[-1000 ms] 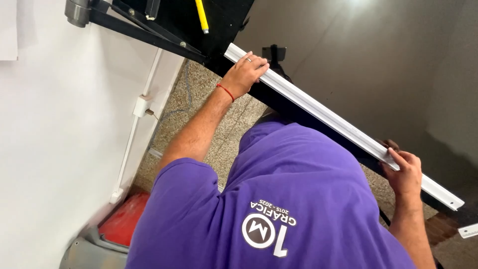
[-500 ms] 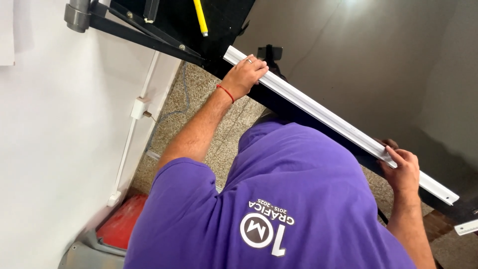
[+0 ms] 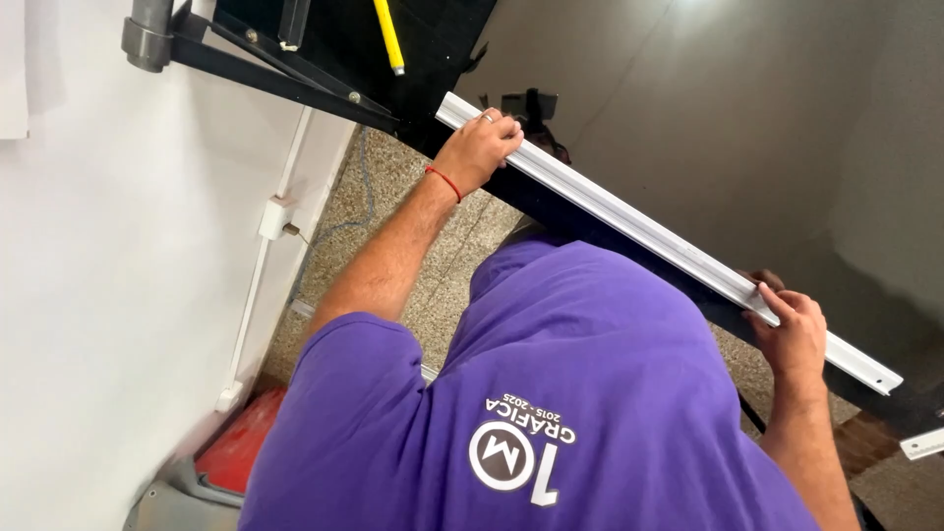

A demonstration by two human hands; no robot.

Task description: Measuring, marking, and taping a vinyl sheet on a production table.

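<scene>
A long white metal rail (image 3: 639, 221) lies along the near edge of a large dark panel (image 3: 747, 128) and runs from upper middle to lower right. My left hand (image 3: 482, 147), with a red thread at the wrist and a ring, grips the rail near its upper end. Close to the lower end, my right hand (image 3: 792, 329) holds the same rail with fingers curled over its edge. My purple shirt (image 3: 580, 393) fills the lower middle and hides the panel's underside.
On the left is a white wall (image 3: 108, 275) with a thin conduit and a small junction box (image 3: 275, 216). A grey pipe on a black bracket (image 3: 256, 59) and a yellow rod (image 3: 388, 34) are at the top. A red object (image 3: 241, 447) sits on the speckled floor (image 3: 393, 187).
Both hands stay gripped at the same places on the rail. The view has shifted only slightly.
</scene>
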